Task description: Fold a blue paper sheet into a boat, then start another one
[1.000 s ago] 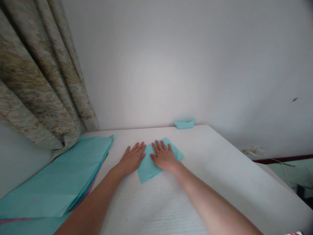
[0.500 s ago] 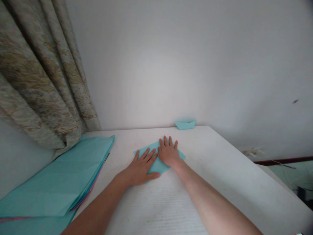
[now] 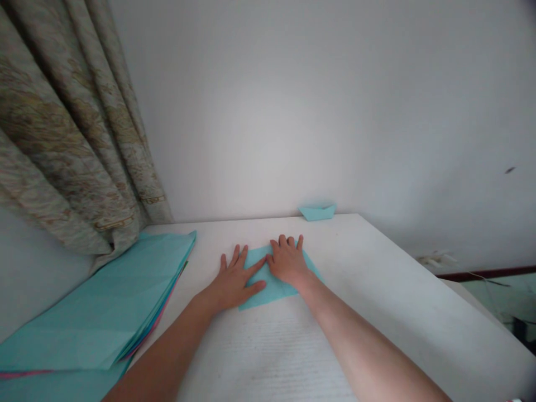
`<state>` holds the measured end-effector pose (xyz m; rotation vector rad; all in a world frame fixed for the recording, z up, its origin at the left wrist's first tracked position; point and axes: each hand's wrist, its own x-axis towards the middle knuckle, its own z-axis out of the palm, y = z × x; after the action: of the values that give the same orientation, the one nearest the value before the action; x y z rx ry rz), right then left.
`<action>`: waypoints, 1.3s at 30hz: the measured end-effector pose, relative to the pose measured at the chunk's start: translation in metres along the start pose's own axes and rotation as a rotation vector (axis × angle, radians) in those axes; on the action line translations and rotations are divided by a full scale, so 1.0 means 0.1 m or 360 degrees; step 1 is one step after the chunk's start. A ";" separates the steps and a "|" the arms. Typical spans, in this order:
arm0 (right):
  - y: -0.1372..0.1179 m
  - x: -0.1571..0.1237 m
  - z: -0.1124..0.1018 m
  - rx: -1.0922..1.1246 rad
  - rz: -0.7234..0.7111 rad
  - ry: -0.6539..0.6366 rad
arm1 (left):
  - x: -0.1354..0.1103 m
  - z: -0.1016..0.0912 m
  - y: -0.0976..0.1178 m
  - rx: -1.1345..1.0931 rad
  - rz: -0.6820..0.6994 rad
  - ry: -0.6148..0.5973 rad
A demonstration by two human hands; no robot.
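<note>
A light blue sheet of folded paper lies flat on the white table, slanted under both hands. My left hand rests open at its left side, fingers spread; the thumb and index finger reach onto the paper and the other fingertips lie past its left edge. My right hand presses on the upper right part of the paper, fingers apart and some of them bent, nothing gripped. Its thumb side almost meets the left index fingertip. The right hand hides part of the paper's far edge.
A folded blue paper boat stands at the table's back edge by the wall. Large sheets of coloured paper, blue on top, are stacked at the left. A patterned curtain hangs above them. The table's right edge slants toward me.
The paper has turned slightly, its near edge now more level. My left hand has shifted left, its outer fingers off the paper. The right hand's fingers have bent more.
</note>
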<state>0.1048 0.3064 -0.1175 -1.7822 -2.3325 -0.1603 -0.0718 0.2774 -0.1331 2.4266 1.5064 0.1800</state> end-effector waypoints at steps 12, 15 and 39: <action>0.01 0.07 -0.02 0.0118 0.0186 0.0057 | 0.07 0.03 -0.08 -0.0334 0.0041 0.0233; 0.02 0.10 -0.06 0.0258 0.0146 0.0040 | 0.16 0.07 -0.14 -0.0842 -0.0186 0.0684; -0.20 -0.01 -0.14 0.0817 -0.0665 0.0613 | 0.10 -0.08 0.07 -0.1380 -0.0117 0.0753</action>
<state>0.0870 0.2975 -0.1035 -0.9262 -2.1682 0.0345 -0.0630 0.2850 -0.1241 1.6744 1.2760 1.1811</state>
